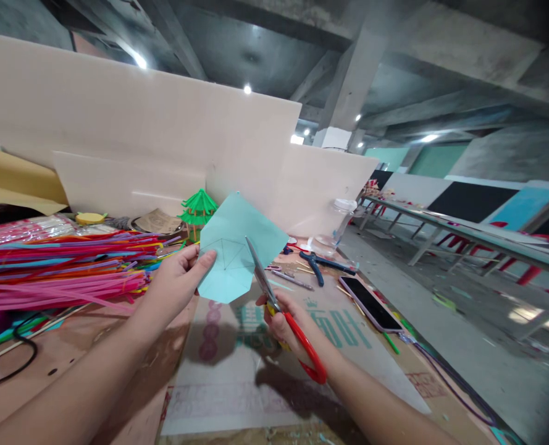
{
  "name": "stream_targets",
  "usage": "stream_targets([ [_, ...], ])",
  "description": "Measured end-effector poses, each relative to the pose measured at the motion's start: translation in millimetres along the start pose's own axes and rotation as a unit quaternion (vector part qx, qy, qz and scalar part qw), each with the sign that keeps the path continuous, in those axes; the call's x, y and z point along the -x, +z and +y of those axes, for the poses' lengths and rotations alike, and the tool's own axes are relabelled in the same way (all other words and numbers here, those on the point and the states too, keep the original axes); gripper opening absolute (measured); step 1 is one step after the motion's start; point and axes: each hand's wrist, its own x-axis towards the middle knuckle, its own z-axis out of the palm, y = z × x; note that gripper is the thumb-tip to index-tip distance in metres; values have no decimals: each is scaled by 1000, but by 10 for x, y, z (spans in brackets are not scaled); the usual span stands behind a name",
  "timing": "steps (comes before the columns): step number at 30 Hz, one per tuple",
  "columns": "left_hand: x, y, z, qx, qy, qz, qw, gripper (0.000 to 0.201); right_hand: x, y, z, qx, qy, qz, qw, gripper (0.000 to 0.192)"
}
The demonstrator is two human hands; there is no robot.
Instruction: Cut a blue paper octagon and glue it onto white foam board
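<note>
Between the thumb and fingers of my left hand [188, 272] is a sheet of light blue-green paper [237, 228], held up above the table by its left edge. Thin pencil lines form angular shapes on it, and its lower edge is cut into straight facets. My right hand [286, 318] is closed around scissors [302, 346] with red and yellow handles. Their blades point up and away, over the right part of the paper; whether they touch it I cannot tell. Beneath both hands lies a printed white board [237, 377].
Bundles of coloured pipe cleaners [70, 266] lie at left. Behind the paper stands a small green pagoda model [197, 213]. Blue-handled pliers [318, 269], a phone [371, 303] and a clear plastic jar [341, 219] are on the right. A pale panel [139, 123] walls off the back.
</note>
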Motion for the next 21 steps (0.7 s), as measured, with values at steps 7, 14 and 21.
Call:
stream_targets([
  [7,-3,1,13,-4,-5,8,1000,58,-1,14,-8,-1,8,4,1000,62],
  [14,-1,-15,16,-9,-13,7,1000,56,-15,24,-15,-8,16,12,1000,67],
  [21,-27,-20,-14,-10,-12,3,1000,53,-14,14,5,-19,30,6,999,66],
])
